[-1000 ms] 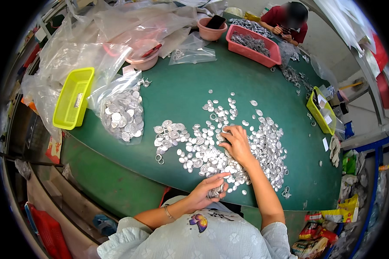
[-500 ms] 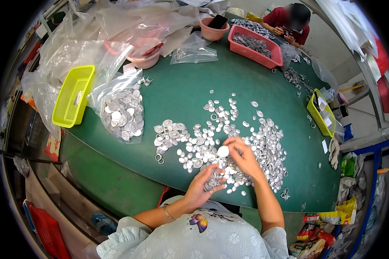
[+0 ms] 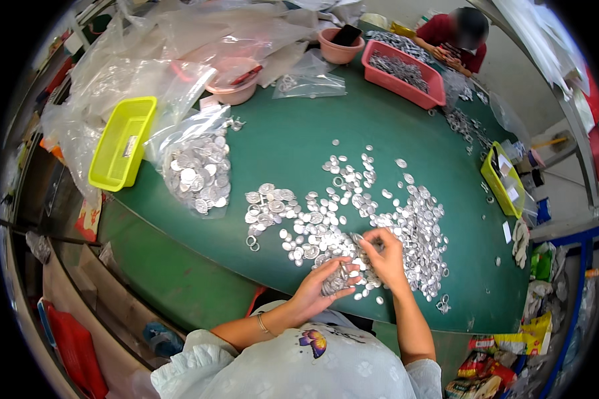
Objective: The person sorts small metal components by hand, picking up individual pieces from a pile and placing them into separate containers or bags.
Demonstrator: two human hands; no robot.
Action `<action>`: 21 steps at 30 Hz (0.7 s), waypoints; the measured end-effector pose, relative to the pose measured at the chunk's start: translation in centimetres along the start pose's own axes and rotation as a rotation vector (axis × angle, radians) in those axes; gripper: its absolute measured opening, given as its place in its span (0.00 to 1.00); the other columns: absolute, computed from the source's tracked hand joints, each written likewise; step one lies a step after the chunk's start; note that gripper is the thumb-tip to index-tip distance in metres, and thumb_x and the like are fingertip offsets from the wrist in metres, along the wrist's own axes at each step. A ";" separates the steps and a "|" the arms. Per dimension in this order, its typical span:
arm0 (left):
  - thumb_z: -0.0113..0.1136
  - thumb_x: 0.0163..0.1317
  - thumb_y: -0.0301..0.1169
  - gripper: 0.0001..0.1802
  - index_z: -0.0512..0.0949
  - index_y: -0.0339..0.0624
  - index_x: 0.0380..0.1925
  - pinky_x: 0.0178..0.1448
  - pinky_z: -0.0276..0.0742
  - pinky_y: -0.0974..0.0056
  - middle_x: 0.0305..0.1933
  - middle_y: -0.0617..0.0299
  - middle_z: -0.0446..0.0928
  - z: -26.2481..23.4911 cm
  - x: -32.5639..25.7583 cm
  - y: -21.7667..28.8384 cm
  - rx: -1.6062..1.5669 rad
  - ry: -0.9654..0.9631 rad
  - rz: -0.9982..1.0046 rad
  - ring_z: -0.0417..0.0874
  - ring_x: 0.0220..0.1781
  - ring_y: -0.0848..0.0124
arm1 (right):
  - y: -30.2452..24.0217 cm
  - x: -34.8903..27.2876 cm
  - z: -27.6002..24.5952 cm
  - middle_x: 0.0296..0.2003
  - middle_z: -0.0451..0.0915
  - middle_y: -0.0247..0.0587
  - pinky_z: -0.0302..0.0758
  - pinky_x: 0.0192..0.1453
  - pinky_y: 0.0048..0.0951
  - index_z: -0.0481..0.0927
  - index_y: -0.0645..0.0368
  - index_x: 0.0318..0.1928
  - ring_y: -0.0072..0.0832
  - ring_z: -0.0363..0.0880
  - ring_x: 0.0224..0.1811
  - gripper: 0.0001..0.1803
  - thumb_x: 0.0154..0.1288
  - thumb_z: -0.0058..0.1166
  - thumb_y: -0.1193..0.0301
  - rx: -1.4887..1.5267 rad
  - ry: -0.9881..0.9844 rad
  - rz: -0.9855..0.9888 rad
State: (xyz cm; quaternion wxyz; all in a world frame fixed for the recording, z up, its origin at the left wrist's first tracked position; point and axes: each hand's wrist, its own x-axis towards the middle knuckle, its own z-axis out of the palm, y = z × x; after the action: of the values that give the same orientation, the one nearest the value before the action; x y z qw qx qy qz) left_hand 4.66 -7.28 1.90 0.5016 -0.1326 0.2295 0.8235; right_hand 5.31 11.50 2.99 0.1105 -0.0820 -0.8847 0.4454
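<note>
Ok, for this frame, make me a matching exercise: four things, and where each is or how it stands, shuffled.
Things
1. Left hand
2. Right hand
3. Clear bag
4. Flat black object

Places and states
A. In a round pink bowl
B. Holding a silver piece at the fingertips
C. On the left part of the green table, with silver discs inside
D. Cupping a handful of silver pieces

Pairs: 1-D, 2-B, 3-C, 4-A
</note>
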 end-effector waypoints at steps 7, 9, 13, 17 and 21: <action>0.45 0.70 0.38 0.17 0.65 0.43 0.55 0.58 0.74 0.55 0.52 0.55 0.73 -0.6 0.6 0.3 -0.026 0.010 0.148 0.77 0.51 0.65 | -3.2 -0.6 -0.1 0.31 0.77 0.44 0.69 0.44 0.31 0.78 0.64 0.30 0.37 0.73 0.35 0.04 0.52 0.59 0.80 -0.064 0.005 -0.206; 0.46 0.69 0.36 0.17 0.64 0.43 0.55 0.56 0.75 0.54 0.52 0.53 0.72 -1.0 0.4 0.8 -0.037 -0.020 0.157 0.77 0.49 0.65 | -2.8 -0.8 0.0 0.31 0.78 0.41 0.68 0.46 0.31 0.78 0.65 0.30 0.35 0.73 0.39 0.04 0.52 0.58 0.79 0.193 -0.034 -0.008; 0.47 0.69 0.36 0.17 0.65 0.43 0.55 0.55 0.76 0.55 0.53 0.54 0.72 -1.5 0.6 1.8 -0.028 -0.121 0.171 0.77 0.50 0.65 | -3.4 -0.7 0.8 0.39 0.78 0.43 0.69 0.50 0.31 0.78 0.66 0.36 0.35 0.73 0.43 0.08 0.54 0.57 0.78 0.159 -0.124 -0.092; 0.43 0.70 0.37 0.19 0.65 0.44 0.58 0.57 0.75 0.57 0.55 0.57 0.71 -2.5 1.2 2.2 0.021 -0.187 0.203 0.75 0.54 0.68 | -4.3 -0.8 1.6 0.45 0.77 0.44 0.67 0.53 0.33 0.77 0.64 0.43 0.39 0.72 0.47 0.14 0.54 0.57 0.78 0.235 -0.248 -0.089; 0.42 0.71 0.38 0.21 0.63 0.44 0.61 0.60 0.72 0.56 0.57 0.57 0.69 -1.6 0.8 2.9 0.012 -0.160 0.263 0.71 0.58 0.67 | -5.3 -0.9 1.6 0.46 0.75 0.47 0.67 0.53 0.35 0.76 0.65 0.45 0.42 0.71 0.47 0.16 0.53 0.57 0.78 -0.034 -0.196 -0.287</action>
State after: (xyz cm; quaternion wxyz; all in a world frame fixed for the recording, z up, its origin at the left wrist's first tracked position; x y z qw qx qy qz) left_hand 1.73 -8.63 0.83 0.4072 -0.0322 0.2090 0.8885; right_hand 5.45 6.93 6.19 0.0846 0.0871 -0.9012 0.4160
